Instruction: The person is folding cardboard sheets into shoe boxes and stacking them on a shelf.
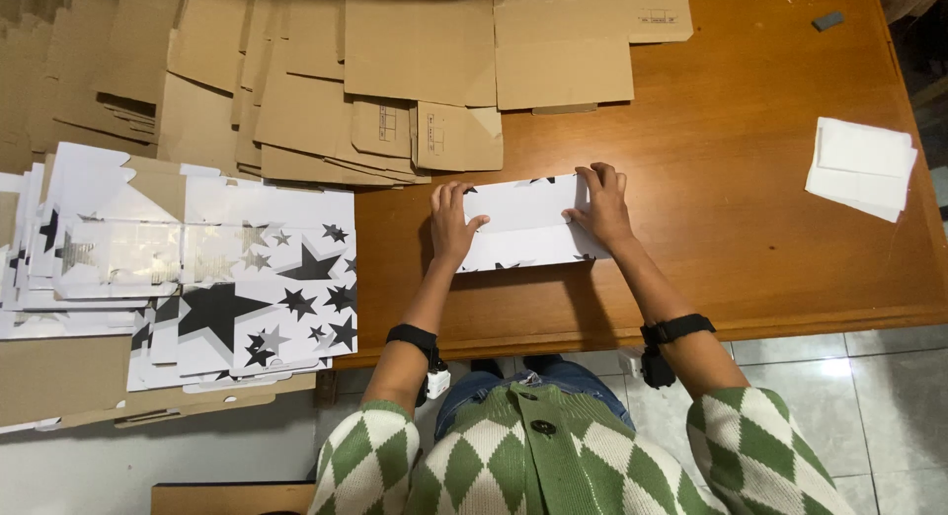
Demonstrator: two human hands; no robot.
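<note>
The step in hand looks like creasing a fold in a flat, white cardboard box blank printed with black stars point(523, 224), which lies on the brown wooden desk point(750, 209) straight in front of the person. The left hand point(452, 224) rests flat on the blank's left end, fingers spread and thumb pointing inward along the fold. The right hand point(602, 204) presses down on the right end, fingers together on the upper edge, thumb tucked against the panel. Neither hand pinches anything; both bear down.

To the left lies a stack of unfolded white star-printed blanks point(197, 278), and plain brown cardboard sheets point(326, 71) cover the far side of the desk. A small pile of white paper point(861, 167) sits well apart on the right.

Judging by the pose, the next move calls for even pressure along the crease so the panel lies flat.
</note>
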